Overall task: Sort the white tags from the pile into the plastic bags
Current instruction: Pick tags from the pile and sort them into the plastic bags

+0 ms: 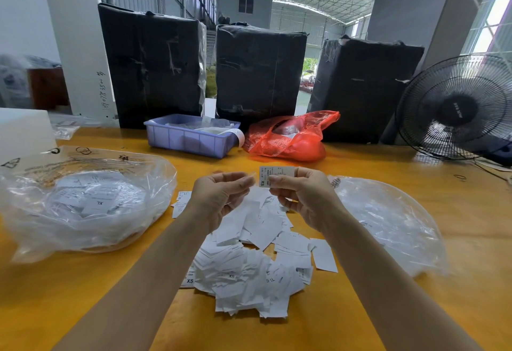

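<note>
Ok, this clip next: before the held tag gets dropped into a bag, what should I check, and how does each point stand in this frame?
1. Tag held firmly: ok. The right hand pinches one tag above the pile.
2. Size readable: ok. The tag reads XS.
3. Left hand free: ok. Its curled fingers hold nothing visible.
4. Left bag is the wrong one: ok. A tag inside it reads XL.
5. Right bag is for XS: cannot tell. No print inside it is legible.
6. Right bag's mouth open: cannot tell. Its opening is not visible.
</note>
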A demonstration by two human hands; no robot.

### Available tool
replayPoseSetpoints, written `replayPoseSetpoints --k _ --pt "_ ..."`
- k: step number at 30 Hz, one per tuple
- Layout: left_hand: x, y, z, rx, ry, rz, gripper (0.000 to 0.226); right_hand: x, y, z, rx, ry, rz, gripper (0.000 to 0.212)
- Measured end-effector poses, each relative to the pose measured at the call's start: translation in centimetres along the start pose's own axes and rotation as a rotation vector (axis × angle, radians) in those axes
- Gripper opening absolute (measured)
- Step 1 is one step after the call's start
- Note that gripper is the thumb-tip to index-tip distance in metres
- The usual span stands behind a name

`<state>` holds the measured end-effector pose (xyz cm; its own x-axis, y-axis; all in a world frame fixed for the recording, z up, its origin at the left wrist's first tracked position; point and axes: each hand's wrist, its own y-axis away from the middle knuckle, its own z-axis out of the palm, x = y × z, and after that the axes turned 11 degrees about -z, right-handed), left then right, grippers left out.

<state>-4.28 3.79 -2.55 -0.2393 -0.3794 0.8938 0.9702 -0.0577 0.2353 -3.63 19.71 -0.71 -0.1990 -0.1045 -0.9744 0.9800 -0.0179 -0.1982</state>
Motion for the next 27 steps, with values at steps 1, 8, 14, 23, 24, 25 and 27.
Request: replayPoseSetpoints --k 1,8,14,23,24,25,27 --pt "0.0 0.0 0.0 0.001 0.001 0.001 0.034 0.0 0.0 0.0 -0.003 0.006 0.0 0.021" --pt "-0.1 -0.1 -0.1 -0.012 -0.007 0.02 0.035 -0.1 0.1 -0.2 -0.114 0.1 0.071 0.016" --pt "-0.4 -0.3 -0.3 0.022 -0.081 0.076 0.033 -0.2 0.0 -0.7 -0.16 0.116 0.057 0.017" --pt "-1.3 -0.6 0.3 0.029 -0.211 0.109 0.004 0.5 0.2 0.3 -0.339 0.451 -0.039 0.037" --pt "-1.4 -0.7 0.3 0.039 -0.214 0.107 0.004 0.5 0.3 0.5 -0.391 0.512 -0.029 0.044" --pt "-1.5 -0.7 0.4 0.05 -0.214 0.104 0.005 0.5 0.4 0.6 -0.441 0.564 -0.021 0.048" --pt "-1.8 -0.8 0.5 0.069 -0.206 0.087 0.006 0.7 0.6 0.6 -0.518 0.649 -0.022 0.046"
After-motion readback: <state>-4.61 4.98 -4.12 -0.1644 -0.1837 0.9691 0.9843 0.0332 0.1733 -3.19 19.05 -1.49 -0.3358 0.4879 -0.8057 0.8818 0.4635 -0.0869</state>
